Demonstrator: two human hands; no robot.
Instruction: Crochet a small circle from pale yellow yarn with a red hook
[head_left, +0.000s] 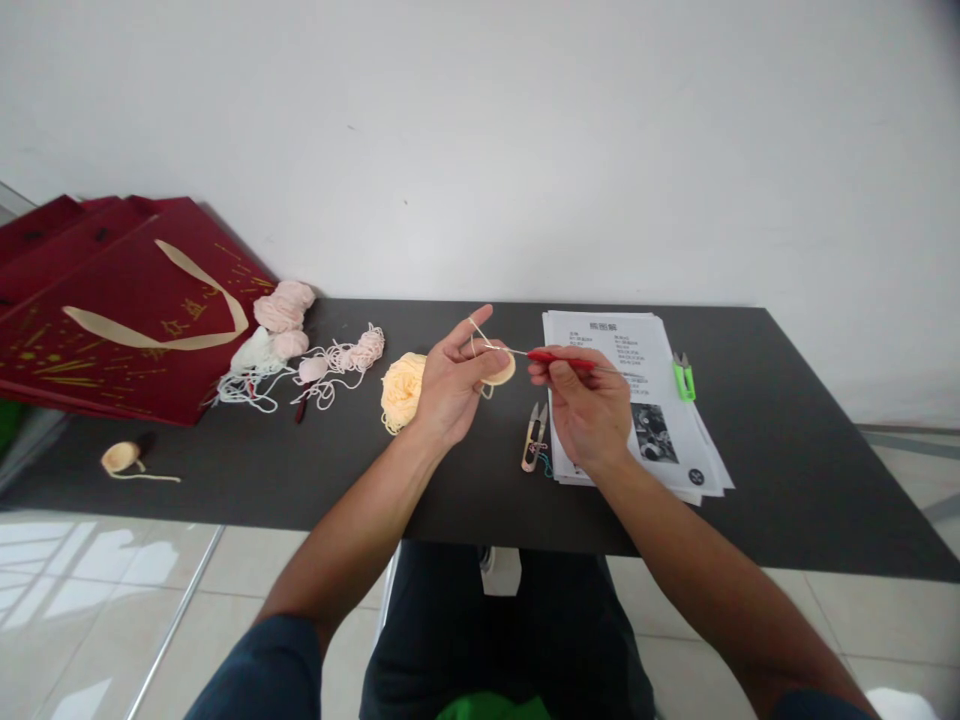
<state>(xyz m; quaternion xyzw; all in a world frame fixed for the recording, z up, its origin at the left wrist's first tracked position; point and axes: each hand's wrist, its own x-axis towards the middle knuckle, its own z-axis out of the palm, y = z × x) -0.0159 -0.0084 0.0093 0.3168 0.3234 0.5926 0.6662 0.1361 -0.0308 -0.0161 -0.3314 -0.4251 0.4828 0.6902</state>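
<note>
My left hand (452, 385) pinches a small round cream crochet piece (501, 370) between thumb and fingers. A strand of yarn (480, 332) runs up over its raised index finger. Closed around the red handle of a crochet hook (551, 358) is my right hand (589, 405). The hook's metal shaft points left and reaches the yarn at the piece; its exact tip is too small to make out. A ball of cream yarn (403, 391) rests on the table just left of my left hand.
Thread snips (534, 438) lie beside printed sheets (660, 350), with green snips (683, 378) at their right edge. Pink yarn (283, 307) and tangled pale yarn (341, 362) sit near red gift bags (135, 310). A small cream crocheted piece (121, 457) lies on the dark table (780, 470).
</note>
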